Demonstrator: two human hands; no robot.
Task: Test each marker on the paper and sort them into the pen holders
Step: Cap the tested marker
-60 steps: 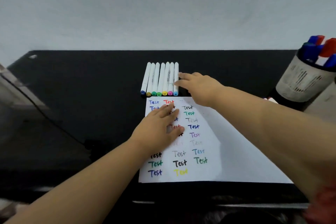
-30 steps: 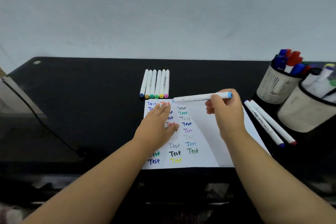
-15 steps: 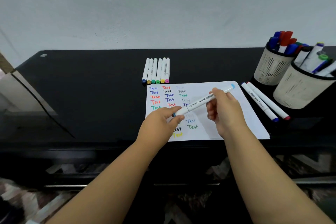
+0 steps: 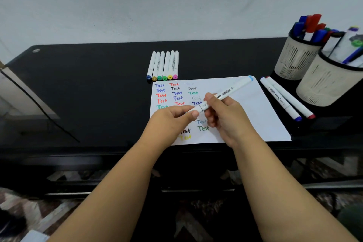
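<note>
A white marker with a light-blue end (image 4: 231, 90) slants over the paper (image 4: 255, 108), which carries rows of coloured "Test" words. My right hand (image 4: 224, 118) grips the marker's barrel. My left hand (image 4: 172, 118) pinches the cap at its lower end. Several white markers (image 4: 164, 66) lie side by side on the black table, just behind the paper. Two more markers (image 4: 284, 98), one blue-tipped and one red-tipped, lie right of the paper. Two beige pen holders stand at the right: the far one (image 4: 294, 61) and the near one (image 4: 324, 84), both holding markers.
The black table (image 4: 88, 88) meets a white wall at the back. A dark cable (image 4: 39, 108) runs across the table's left side. The table's front edge lies just under my wrists, with patterned floor below.
My right hand picked the light-blue marker from the row and carried it over the paper. My left hand left the paper and took hold of the marker's lower cap.
</note>
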